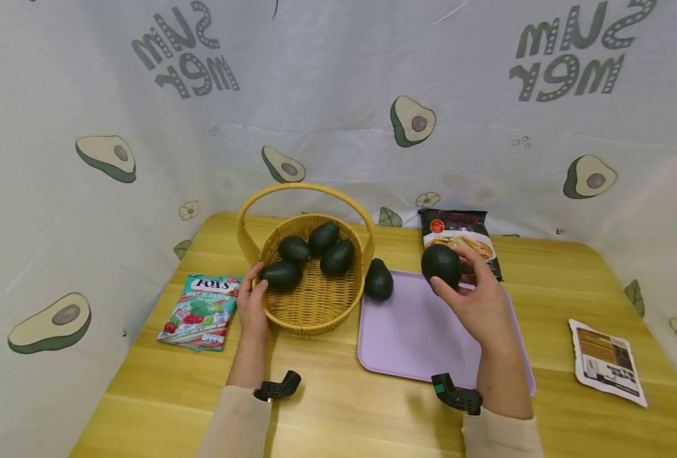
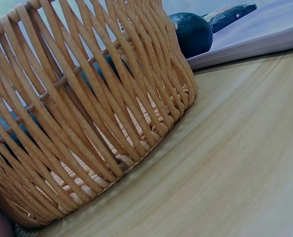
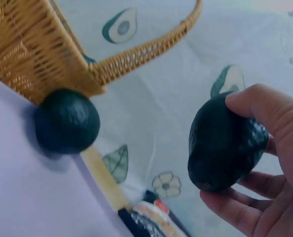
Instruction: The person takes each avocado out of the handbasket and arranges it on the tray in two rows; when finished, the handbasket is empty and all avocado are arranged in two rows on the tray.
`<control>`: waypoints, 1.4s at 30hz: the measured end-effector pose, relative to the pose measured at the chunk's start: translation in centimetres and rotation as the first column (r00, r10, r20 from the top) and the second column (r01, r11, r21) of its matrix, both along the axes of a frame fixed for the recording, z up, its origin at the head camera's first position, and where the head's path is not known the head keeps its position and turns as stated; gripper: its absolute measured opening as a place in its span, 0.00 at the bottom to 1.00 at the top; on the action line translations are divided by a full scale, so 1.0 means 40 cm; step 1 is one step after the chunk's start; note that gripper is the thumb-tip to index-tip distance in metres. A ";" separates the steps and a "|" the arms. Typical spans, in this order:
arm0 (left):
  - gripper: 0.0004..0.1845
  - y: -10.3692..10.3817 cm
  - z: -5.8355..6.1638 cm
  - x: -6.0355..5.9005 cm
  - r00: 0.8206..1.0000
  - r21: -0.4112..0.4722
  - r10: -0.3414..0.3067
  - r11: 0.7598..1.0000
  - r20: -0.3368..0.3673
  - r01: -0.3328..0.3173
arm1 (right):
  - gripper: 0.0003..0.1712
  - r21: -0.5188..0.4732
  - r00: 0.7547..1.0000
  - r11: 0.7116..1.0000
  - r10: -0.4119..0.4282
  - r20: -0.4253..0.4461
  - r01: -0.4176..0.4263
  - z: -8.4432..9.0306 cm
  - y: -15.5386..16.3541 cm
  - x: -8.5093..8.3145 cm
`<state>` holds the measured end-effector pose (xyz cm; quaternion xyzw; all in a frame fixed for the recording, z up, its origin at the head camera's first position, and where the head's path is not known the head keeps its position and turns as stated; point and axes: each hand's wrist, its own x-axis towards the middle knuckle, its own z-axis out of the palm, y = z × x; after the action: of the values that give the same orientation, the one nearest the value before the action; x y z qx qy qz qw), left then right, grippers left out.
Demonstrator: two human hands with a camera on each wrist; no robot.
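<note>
Head view shows a round woven yellow wicker basket with an arched handle (image 1: pixel 309 299) standing on the light wooden bench (image 1: pixel 338 407), toward its far left. Four dark green avocados (image 1: pixel 322 236) lie inside the basket, three clustered at the back and one near the left rim. A flat lilac rectangular tray (image 1: pixel 412 337) lies just right of the basket, and a fifth dark avocado (image 1: pixel 379 280) sits at the tray's far left corner, right beside the basket wall. A black noodle packet (image 1: pixel 458 238) lies at the far edge of the bench behind the tray, a colourful Fox's candy bag (image 1: pixel 201 312) near the left edge, and a white and brown printed sachet (image 1: pixel 607 362) near the right edge.

The left hand (image 1: pixel 252 305) rests against the basket's left rim, fingers curled over the edge by the nearest avocado inside; whether it grips the rim or only touches it, I cannot tell. The left wrist view shows only the basket wall close up, with the tray beyond.

The right hand (image 1: pixel 478 305) is raised above the far part of the tray, wrist bent, grasping a single dark green avocado held aloft (image 1: pixel 441 264). In the right wrist view, thumb and fingers wrap round that avocado, clear of the tray surface.
</note>
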<state>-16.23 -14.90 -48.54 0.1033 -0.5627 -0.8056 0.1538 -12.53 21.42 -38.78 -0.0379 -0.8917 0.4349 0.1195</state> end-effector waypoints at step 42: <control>0.21 0.003 0.008 0.006 1.000 0.015 0.005 1.000 -0.002 -0.005 | 0.46 0.041 0.922 0.989 -0.149 0.358 0.144 -0.135 0.036 -0.066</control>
<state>-16.00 -14.79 -48.22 0.1052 -0.5563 -0.8095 0.1555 -15.16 22.86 -44.17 -0.1826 -0.8961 0.4043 -0.0134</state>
